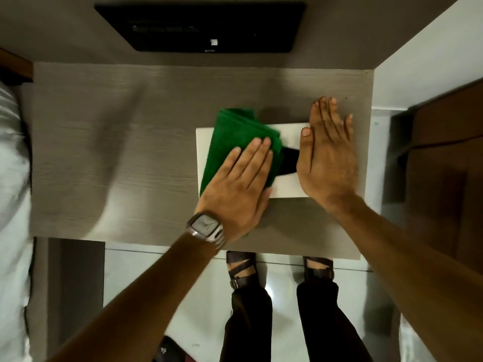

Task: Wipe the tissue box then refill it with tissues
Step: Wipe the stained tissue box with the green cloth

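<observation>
Beneath the flat, extended fingers (257,150) of the left hand (236,190) lies a folded green cloth (236,135), pressed palm-down against the top of the white tissue box (288,188); the fingers lie straight and close together, not curled around the cloth, so it is pinned by pressure and not gripped. The right hand (326,163) is likewise spread flat, fingers straight with the thumb held apart, resting on the right end of the box and holding nothing; its fingertips reach past the far edge of the box. Between the two hands the dark dispensing slot (288,163) shows, with no tissue visible in it. The box sits on the right half of a grey wood-grain table (104,152), closer to the near edge than to the far one. A wristwatch (206,227) is worn on the left wrist, and a dark flat screen (201,24) is seen beyond the table. No tissue supply is visible anywhere in view. Judged from this arrangement, the wiping step is in hand, with the right hand bracing the box while the left works the cloth across the lid. The next move probably calls for sweeping the cloth over the part now under the right hand, so that hand must shift; refilling is not yet begun.
</observation>
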Available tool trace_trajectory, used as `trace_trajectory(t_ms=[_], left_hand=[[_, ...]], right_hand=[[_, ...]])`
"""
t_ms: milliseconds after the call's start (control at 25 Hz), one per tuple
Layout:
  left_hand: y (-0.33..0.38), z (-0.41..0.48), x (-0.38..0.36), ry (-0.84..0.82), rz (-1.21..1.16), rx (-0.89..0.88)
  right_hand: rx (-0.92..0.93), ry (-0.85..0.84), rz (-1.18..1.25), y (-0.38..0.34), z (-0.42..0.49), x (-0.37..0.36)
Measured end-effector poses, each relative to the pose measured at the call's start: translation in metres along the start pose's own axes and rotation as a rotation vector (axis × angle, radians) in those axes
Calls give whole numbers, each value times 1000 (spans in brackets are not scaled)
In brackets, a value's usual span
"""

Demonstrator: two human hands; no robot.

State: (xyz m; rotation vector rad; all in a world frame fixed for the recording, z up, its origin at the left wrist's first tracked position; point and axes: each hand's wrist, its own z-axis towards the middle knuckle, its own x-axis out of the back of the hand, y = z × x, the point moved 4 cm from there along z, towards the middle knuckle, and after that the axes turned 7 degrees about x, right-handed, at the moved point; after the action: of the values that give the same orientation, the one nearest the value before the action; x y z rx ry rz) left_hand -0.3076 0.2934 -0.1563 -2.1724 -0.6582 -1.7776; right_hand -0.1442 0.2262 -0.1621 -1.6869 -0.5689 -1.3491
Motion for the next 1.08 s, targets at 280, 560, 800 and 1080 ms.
trace_trajectory(t_ms=[280,560,800,1080], left_hand=[[-12,57,13,90,-96,411],[-21,-12,1,-5,-51,43],[-30,46,13,97,-125,434],[37,53,19,49,-256,129]], right_hand=[[-4,6,-11,1,1,-2],[-3,-31,27,2,0,-1],[-9,-3,18,1,1,-5],[-38,35,153,3,1,1]])
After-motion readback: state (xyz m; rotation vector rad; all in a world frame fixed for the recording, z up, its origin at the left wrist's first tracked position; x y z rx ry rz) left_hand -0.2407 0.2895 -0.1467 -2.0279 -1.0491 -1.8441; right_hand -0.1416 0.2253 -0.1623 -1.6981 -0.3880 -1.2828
